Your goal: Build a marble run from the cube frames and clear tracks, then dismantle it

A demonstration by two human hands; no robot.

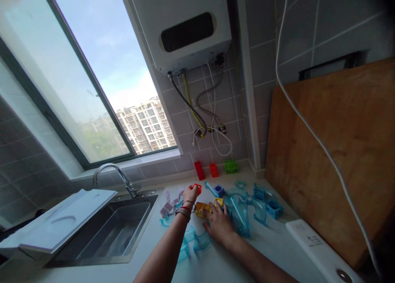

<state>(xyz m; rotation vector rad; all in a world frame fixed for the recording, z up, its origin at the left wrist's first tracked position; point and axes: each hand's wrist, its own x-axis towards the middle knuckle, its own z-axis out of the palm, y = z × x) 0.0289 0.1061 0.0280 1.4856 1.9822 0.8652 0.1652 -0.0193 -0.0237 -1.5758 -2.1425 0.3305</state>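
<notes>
My left hand (190, 193) is closed on a small orange-red block (198, 189), raised over the counter among the toy pieces. My right hand (218, 221) lies with its fingers spread at the yellow-orange blocks (202, 209); its fingertips touch them. Just beyond those fingertips is a yellow block (219, 201). A dark blue block (219, 190) sits farther back. Red (199, 170), orange-red (213, 170) and green (231, 166) pieces stand by the wall. Lilac blocks (166, 209) are left of my left wrist.
Translucent blue track pieces (239, 213) spread over the counter (140, 250), right of and in front of my hands. At left are a sink (123, 229), a faucet (115, 168) and a white panel (61, 221). A wooden board (333, 151) and white device (317, 246) stand right.
</notes>
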